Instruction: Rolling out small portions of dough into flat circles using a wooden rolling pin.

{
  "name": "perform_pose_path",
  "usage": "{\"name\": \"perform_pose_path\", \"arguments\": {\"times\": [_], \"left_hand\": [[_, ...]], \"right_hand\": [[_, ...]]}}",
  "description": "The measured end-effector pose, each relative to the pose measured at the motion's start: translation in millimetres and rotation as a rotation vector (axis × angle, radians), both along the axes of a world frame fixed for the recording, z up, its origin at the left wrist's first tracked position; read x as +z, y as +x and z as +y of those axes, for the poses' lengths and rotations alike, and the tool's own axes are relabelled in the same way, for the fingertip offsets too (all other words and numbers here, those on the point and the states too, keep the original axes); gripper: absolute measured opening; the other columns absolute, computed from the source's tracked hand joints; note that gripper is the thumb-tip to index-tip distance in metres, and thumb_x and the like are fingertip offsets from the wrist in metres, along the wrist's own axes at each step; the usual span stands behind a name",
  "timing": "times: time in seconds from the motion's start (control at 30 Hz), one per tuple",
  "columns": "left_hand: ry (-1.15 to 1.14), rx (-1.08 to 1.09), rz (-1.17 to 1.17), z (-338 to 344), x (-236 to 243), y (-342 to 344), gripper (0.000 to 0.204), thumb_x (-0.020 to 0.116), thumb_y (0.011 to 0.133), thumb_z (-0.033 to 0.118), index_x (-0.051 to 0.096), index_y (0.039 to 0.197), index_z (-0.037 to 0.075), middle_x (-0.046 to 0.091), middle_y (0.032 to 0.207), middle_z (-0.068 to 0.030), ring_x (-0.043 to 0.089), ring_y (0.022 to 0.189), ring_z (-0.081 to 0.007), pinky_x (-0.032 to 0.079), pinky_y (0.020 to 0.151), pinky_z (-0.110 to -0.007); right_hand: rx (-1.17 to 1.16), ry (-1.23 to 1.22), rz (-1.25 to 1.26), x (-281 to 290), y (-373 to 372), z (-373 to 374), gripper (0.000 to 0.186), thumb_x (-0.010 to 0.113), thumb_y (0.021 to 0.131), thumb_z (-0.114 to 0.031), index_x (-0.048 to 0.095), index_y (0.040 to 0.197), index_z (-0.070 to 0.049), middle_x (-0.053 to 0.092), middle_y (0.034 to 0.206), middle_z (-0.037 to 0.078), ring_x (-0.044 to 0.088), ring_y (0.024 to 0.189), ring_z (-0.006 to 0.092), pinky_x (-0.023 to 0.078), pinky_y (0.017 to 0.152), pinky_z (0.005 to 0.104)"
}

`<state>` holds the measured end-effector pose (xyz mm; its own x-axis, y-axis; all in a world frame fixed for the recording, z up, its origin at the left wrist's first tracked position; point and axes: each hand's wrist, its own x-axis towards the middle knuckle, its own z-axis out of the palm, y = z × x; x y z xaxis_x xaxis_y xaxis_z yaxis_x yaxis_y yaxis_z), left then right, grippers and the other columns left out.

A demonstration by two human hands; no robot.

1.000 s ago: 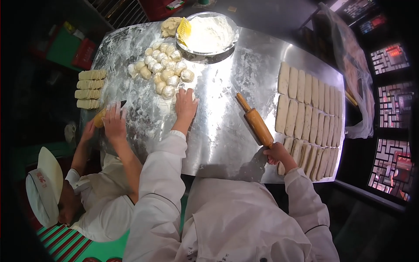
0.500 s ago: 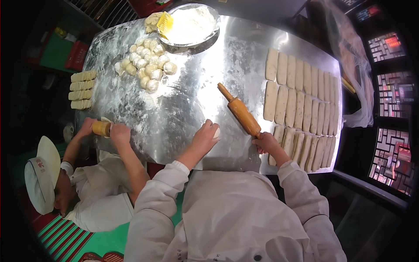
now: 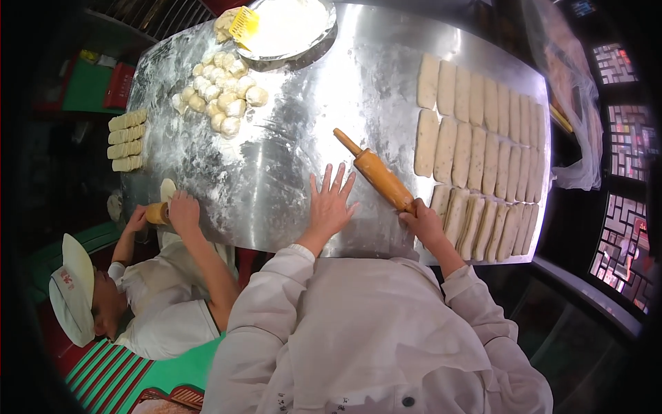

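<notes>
My left hand [image 3: 330, 208] is palm down on the steel table [image 3: 283, 207], its fingers straight and spread. Whatever lies beneath the palm is hidden. To its right, my right hand [image 3: 423, 222] is closed around the near handle of a wooden rolling pin [image 3: 383, 181]. The pin lies slanted, its free handle pointing to the far left. Several floured dough balls [image 3: 219, 86] are heaped farther off on the left. Beyond my right hand, rows of long speckled dough strips [image 3: 447, 148] cover the table's right side.
A metal bowl of flour [image 3: 286, 27] with a yellow scraper [image 3: 243, 26] stands at the far edge. At left, a co-worker [image 3: 158, 297] rolls dough with a small rolling pin [image 3: 157, 213]. Folded dough pieces [image 3: 125, 148] lie at the left edge. Clear plastic sheeting [image 3: 579, 103] hangs at right.
My left hand has gone from curled around a pale dough ball to flat with fingers spread; the ball is out of sight. My right hand still grips the rolling pin. The view has shifted slightly.
</notes>
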<state>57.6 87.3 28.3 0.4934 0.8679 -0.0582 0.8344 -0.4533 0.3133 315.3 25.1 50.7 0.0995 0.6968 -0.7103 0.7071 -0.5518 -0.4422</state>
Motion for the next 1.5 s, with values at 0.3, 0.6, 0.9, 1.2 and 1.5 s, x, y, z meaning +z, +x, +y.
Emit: {"name": "perform_pose_path", "arguments": {"times": [0.3, 0.6, 0.9, 1.2, 1.5], "left_hand": [[-0.114, 0.167, -0.242, 19.9, 13.0, -19.8, 0.072, 0.062, 0.088, 0.039, 0.036, 0.149, 0.012, 0.027, 0.158, -0.0133, 0.014, 0.148, -0.0343, 0.004, 0.116, -0.061], [0.036, 0.159, 0.093, 40.8, 11.6, -112.4, 0.062, 0.057, 0.092, 0.031, 0.038, 0.148, 0.015, 0.031, 0.157, -0.0089, 0.023, 0.146, -0.0317, 0.005, 0.116, -0.061], [-0.056, 0.194, 0.132, 12.7, 14.7, -106.0, 0.062, 0.054, 0.094, 0.037, 0.036, 0.15, 0.016, 0.027, 0.158, -0.0103, 0.019, 0.147, -0.0321, 0.01, 0.117, -0.059], [0.105, 0.319, 0.108, 98.2, 15.9, -82.2, 0.06, 0.052, 0.096, 0.031, 0.034, 0.15, 0.016, 0.029, 0.157, -0.0102, 0.023, 0.145, -0.0335, 0.013, 0.116, -0.058], [-0.236, 0.258, -0.152, 27.5, 14.9, -40.4, 0.053, 0.065, 0.087, 0.027, 0.05, 0.133, 0.007, 0.05, 0.135, -0.013, 0.041, 0.13, -0.0313, 0.03, 0.106, -0.048]], "right_hand": [[0.086, 0.396, -0.186, 17.0, -30.4, 47.1, 0.052, 0.06, 0.091, -0.051, 0.048, 0.114, -0.006, 0.068, 0.08, 0.017, 0.068, 0.074, 0.038, 0.052, 0.066, 0.0465], [0.599, 0.507, -0.092, -1.3, -82.9, 45.5, 0.039, 0.052, 0.096, -0.048, 0.053, 0.096, -0.008, 0.063, 0.062, 0.015, 0.064, 0.058, 0.035, 0.05, 0.052, 0.0448], [0.332, 0.567, -0.312, -34.7, -74.5, 17.6, 0.026, 0.048, 0.1, -0.029, 0.056, 0.084, -0.01, 0.063, 0.063, 0.016, 0.062, 0.057, 0.0354, 0.049, 0.051, 0.0464], [0.376, 0.638, -0.499, -32.3, -61.4, 137.0, 0.029, 0.046, 0.1, -0.03, 0.058, 0.086, -0.008, 0.064, 0.063, 0.015, 0.065, 0.06, 0.0338, 0.051, 0.052, 0.0458], [0.299, 0.627, -0.22, -35.0, -59.1, -8.6, 0.037, 0.052, 0.098, -0.033, 0.065, 0.073, -0.009, 0.061, 0.058, 0.016, 0.06, 0.053, 0.0369, 0.048, 0.05, 0.0468]]}}
